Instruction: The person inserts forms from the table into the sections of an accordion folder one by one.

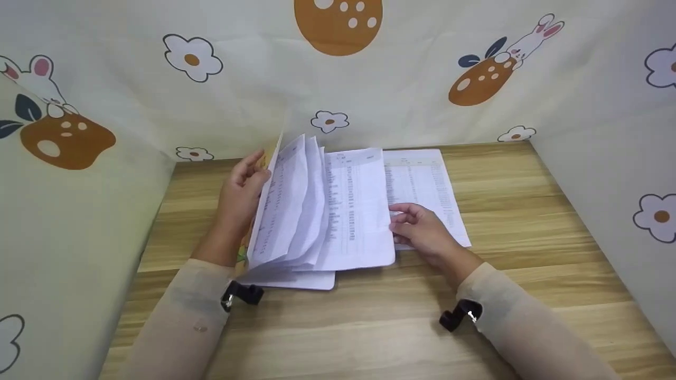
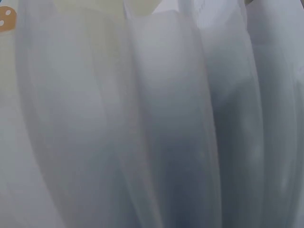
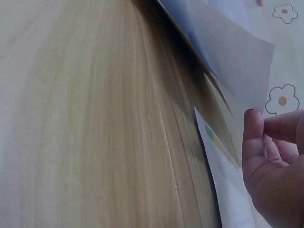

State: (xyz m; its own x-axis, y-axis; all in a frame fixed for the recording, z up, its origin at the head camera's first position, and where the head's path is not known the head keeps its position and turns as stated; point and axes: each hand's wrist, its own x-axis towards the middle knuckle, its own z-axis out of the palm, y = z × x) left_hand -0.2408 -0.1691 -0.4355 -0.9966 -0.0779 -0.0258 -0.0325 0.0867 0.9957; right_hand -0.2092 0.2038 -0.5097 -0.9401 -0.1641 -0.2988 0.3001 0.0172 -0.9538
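A bundle of printed white sheets [image 1: 317,211] lies on the wooden table [image 1: 369,316], fanned open like a booklet, with a yellow cover at its left. My left hand [image 1: 257,170] grips the raised left pages and cover from behind, holding them upright. My right hand [image 1: 397,220] pinches the right edge of the top turned sheet. Under that sheet, another printed page [image 1: 430,184] lies flat on the table. Blurred white sheets [image 2: 156,123] fill the left wrist view. In the right wrist view, my right hand [image 3: 266,147] is curled beside the lifted sheets [image 3: 232,57].
A cloth screen [image 1: 401,79] printed with flowers, rabbits and brown shapes walls the table on the back, left and right. Bare wood [image 3: 95,118] stretches in front of the papers and to their right.
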